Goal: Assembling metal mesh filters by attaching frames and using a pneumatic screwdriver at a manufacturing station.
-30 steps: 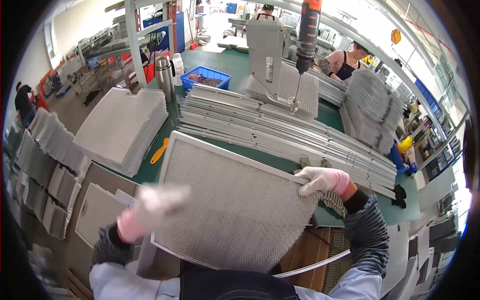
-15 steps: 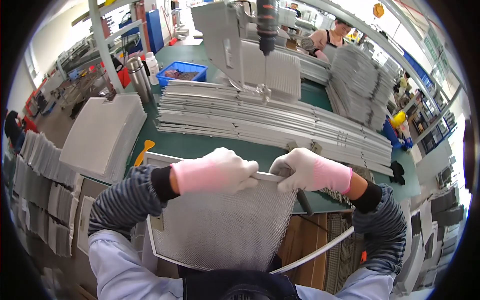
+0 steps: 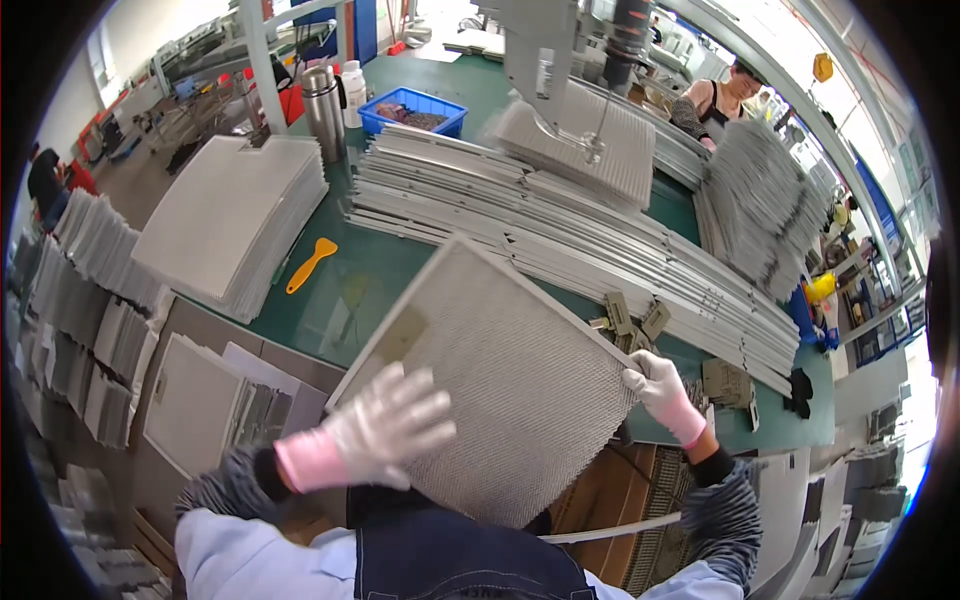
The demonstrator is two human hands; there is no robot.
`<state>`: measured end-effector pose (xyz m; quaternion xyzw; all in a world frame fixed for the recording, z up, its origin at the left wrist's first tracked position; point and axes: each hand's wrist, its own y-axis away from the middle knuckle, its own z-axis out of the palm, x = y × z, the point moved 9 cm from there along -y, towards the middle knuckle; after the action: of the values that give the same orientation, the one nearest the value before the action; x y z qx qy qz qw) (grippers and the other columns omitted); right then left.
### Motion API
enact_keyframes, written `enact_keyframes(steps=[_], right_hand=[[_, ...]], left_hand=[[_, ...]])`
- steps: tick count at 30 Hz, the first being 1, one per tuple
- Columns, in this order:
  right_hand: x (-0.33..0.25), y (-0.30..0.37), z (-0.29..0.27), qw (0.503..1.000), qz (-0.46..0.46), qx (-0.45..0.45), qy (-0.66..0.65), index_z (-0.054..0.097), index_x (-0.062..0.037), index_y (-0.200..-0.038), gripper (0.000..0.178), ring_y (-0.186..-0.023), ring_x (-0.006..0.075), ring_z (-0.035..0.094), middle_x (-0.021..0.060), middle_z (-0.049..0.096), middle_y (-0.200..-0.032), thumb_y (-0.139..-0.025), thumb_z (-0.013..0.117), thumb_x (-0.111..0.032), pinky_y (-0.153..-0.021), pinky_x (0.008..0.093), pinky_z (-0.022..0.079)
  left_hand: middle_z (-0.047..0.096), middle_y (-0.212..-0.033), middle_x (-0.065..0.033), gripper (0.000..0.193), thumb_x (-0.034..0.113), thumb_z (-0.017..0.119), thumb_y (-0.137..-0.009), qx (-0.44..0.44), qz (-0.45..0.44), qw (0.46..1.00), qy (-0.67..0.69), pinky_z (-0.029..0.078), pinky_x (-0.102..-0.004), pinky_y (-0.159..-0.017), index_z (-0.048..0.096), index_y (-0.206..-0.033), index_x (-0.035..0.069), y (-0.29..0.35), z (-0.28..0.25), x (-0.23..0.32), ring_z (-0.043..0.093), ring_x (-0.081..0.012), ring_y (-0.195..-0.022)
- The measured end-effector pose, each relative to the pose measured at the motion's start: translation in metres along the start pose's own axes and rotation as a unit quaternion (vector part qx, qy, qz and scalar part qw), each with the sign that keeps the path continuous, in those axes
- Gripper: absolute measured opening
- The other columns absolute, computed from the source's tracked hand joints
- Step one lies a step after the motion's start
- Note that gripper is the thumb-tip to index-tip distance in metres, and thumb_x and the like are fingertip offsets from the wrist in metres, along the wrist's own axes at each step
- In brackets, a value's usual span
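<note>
A grey metal mesh filter panel (image 3: 530, 390) lies tilted in front of me, one corner pointing away over the bench. Light frame strips edge its two far sides, while its near right edge shows bare mesh. My right hand (image 3: 665, 395), in a white glove with a pink cuff, is closed on the panel's right corner. Over the panel's left part hovers my left hand (image 3: 395, 420), gloved the same way, fingers spread and slightly blurred, holding nothing. A pale strip (image 3: 610, 532) runs below the panel at the lower right; whether it joins the panel is hidden.
Long metal strips (image 3: 560, 240) lie across the green bench (image 3: 300, 325). Around them are an orange scraper (image 3: 312, 265), a blue bin (image 3: 450, 125), a steel flask (image 3: 322, 110), stacked panels (image 3: 225, 215) and metal blocks (image 3: 625, 320). A drill-like tool (image 3: 625, 45) hangs above. A person (image 3: 722, 100) stands across.
My left hand has let go of the frame edge and moved down left, opening. My right hand has shifted right and down, and the panel has turned so a corner points away.
</note>
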<state>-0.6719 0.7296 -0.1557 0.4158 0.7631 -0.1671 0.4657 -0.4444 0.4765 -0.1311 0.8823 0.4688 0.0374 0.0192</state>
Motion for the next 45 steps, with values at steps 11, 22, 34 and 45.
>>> enact_keyframes(steps=[11, 22, 34, 45], right_hand=[[-0.124, -0.037, -0.008, 0.967, -0.061, -0.132, -0.210, 0.041, 0.0028, -0.133, 0.058, -0.093, 0.0098, 0.057, 0.0074, 0.059, -0.103, -0.087, 0.068, -0.020, -0.082, 0.0256, 0.048], [-0.234, 0.006, -0.073, 0.911, -0.354, 0.191, -0.089, 0.063, 0.0035, -0.104, 0.024, -0.084, 0.0057, 0.050, 0.0005, 0.057, -0.101, -0.092, 0.062, -0.017, -0.079, 0.0209, 0.040], [-0.152, -0.022, -0.047, 0.937, -0.262, 0.168, -0.156, 0.061, -0.0038, -0.091, 0.017, -0.069, 0.0041, 0.051, -0.0045, 0.060, -0.078, -0.090, 0.064, -0.020, -0.062, 0.0224, 0.043], [-0.125, -0.010, 0.030, 0.965, -0.096, 0.080, -0.230, 0.066, 0.0008, -0.086, 0.013, -0.072, 0.0034, 0.050, -0.0026, 0.060, -0.077, -0.088, 0.059, -0.010, -0.068, 0.0200, 0.040]], left_hand=[[0.061, -0.115, -0.0075, 0.027, 0.016, 0.061, -0.078, 0.429, -0.062, 0.891, -0.136, 0.049, -0.0395, -0.094, 0.065, -0.105, 0.014, 0.047, -0.066, -0.048, 0.058, -0.0231, -0.112], [0.067, -0.081, -0.0005, 0.027, 0.019, 0.073, -0.083, 0.489, -0.149, 0.708, 0.487, 0.049, -0.0256, -0.065, 0.068, -0.101, -0.001, 0.054, -0.187, -0.135, 0.060, -0.0076, -0.071], [0.069, -0.090, -0.0043, 0.040, 0.028, 0.070, -0.085, 0.506, -0.106, 0.676, 0.525, 0.050, -0.0276, -0.072, 0.063, -0.108, -0.005, 0.021, -0.087, -0.171, 0.062, -0.0103, -0.081], [0.059, -0.099, -0.0016, 0.045, 0.012, 0.068, -0.083, 0.479, -0.268, 0.698, 0.461, 0.046, -0.0232, -0.073, 0.055, -0.124, -0.001, 0.079, -0.060, -0.135, 0.053, -0.0066, -0.082]])
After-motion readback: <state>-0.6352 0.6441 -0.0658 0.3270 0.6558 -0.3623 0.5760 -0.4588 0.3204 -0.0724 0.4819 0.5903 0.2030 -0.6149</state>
